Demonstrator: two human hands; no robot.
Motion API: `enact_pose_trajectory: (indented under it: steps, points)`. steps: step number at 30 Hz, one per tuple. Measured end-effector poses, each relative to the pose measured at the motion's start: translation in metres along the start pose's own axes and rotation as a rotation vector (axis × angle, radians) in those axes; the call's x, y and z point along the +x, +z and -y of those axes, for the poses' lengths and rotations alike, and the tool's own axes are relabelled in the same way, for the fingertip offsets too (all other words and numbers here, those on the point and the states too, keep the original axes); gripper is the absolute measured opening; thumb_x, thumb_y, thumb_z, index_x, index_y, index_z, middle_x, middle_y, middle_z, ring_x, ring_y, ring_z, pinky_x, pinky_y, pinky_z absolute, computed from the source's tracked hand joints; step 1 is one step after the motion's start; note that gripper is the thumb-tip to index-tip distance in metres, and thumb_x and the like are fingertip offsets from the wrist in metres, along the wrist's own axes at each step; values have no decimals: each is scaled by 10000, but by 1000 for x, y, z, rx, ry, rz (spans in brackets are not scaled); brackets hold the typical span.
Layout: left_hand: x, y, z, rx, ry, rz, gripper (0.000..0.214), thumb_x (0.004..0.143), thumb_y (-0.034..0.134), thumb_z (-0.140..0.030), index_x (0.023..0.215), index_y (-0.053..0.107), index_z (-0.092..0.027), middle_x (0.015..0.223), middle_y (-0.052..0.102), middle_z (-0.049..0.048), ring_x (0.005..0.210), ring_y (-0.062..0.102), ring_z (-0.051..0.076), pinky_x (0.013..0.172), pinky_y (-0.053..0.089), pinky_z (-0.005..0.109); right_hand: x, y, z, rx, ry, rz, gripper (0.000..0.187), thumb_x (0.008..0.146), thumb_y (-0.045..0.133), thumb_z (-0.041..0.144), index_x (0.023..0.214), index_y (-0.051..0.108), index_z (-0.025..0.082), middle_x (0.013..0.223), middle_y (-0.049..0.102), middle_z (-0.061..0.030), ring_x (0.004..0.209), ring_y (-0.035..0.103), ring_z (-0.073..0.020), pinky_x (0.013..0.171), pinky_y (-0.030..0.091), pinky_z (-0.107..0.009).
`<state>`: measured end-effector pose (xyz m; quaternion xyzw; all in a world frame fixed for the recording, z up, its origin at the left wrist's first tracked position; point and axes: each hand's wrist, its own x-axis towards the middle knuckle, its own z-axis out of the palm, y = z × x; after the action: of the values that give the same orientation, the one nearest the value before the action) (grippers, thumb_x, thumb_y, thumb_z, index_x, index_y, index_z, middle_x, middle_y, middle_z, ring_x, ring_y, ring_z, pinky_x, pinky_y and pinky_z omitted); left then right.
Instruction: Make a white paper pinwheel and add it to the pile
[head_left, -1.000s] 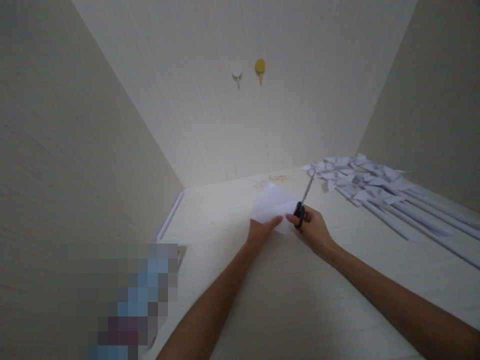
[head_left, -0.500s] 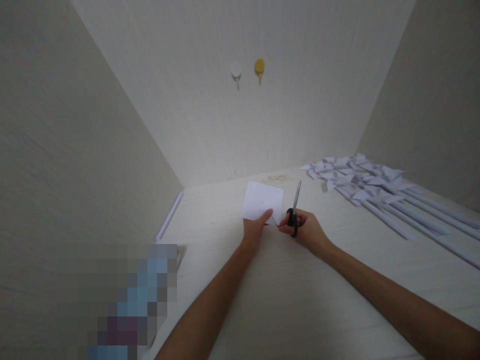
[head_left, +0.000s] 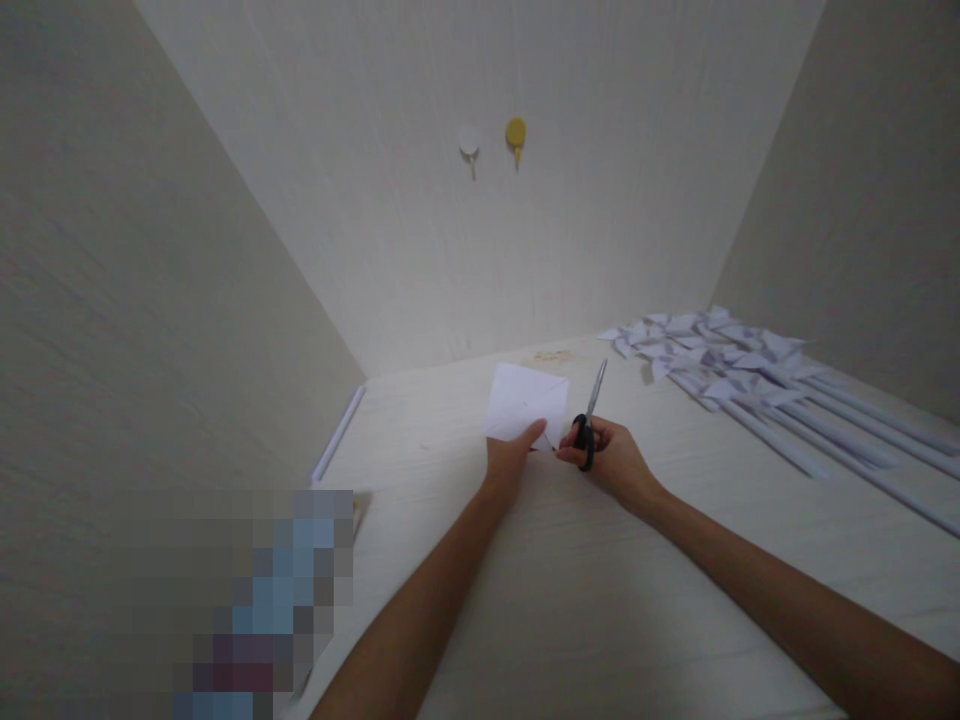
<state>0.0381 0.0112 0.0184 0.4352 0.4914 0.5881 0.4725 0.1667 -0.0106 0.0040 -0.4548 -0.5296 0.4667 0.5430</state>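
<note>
My left hand (head_left: 512,452) pinches the near edge of a square sheet of white paper (head_left: 527,395), thumb on top. Faint diagonal lines and a small mark near the middle show on the sheet. Black-handled scissors (head_left: 586,430) are in my right hand (head_left: 606,455), their blades together and pointing up and away from me. The right fingertips are closed close to the sheet's near right corner; whether they touch it I cannot tell. The fingers of my left hand under the paper are hidden.
Several paper pinwheels (head_left: 720,360) on rolled paper sticks (head_left: 847,440) lie at the right of the white table (head_left: 570,580). A rolled paper tube (head_left: 337,435) lies along the left edge. White (head_left: 469,142) and yellow hooks (head_left: 516,132) are on the back wall. The lower left is pixelated.
Hardly anything differs. The scissor blades have tipped slightly to the right, and the camera view has shifted a little. Both hands keep their place and grip.
</note>
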Motion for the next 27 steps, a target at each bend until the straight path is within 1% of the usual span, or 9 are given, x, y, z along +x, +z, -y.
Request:
enact_pose_trajectory:
  steps: [3, 7, 11, 17, 22, 27]
  points:
    - [0, 0, -1, -23, 9, 28, 320, 520, 706, -218, 822, 630, -143, 896, 653, 82, 854, 594, 214, 800, 443, 354, 0, 0, -1, 4, -8, -17, 244, 504, 710, 283, 615, 527, 167, 576, 561, 21, 534, 497, -96, 502, 387, -218]
    - [-1, 1, -1, -24, 12, 46, 337, 529, 702, -215, 849, 623, -146, 905, 652, 79, 889, 584, 215, 830, 427, 357, 1, 0, -1, -9, -4, -25, 254, 517, 702, 311, 610, 518, 162, 536, 508, 41, 488, 441, -76, 461, 350, -206]
    - [-3, 2, -2, -44, 23, 86, 338, 543, 689, -192, 870, 618, -143, 864, 661, 76, 884, 586, 220, 829, 428, 365, 2, 0, -3, -39, -16, -46, 280, 518, 698, 345, 600, 505, 159, 504, 466, 53, 461, 409, -70, 434, 321, -203]
    - [-3, 2, 1, -61, 30, 97, 348, 553, 685, -187, 892, 613, -153, 871, 659, 74, 860, 592, 213, 823, 433, 370, 3, 0, -4, -29, -24, -68, 315, 515, 699, 374, 612, 492, 158, 487, 447, 60, 437, 386, -64, 409, 289, -198]
    - [-3, 2, 0, -48, 55, 108, 304, 566, 673, -178, 865, 623, -150, 906, 653, 72, 863, 590, 201, 841, 425, 357, 2, 1, -2, -42, -23, -68, 322, 512, 702, 376, 614, 489, 157, 492, 447, 58, 444, 383, -64, 415, 290, -200]
    - [-5, 2, -3, -36, 43, 102, 265, 557, 672, -172, 818, 634, -145, 925, 648, 77, 861, 588, 198, 834, 427, 344, 2, 1, 0, -48, -28, -59, 316, 512, 706, 358, 604, 481, 157, 493, 436, 63, 450, 376, -59, 424, 289, -198]
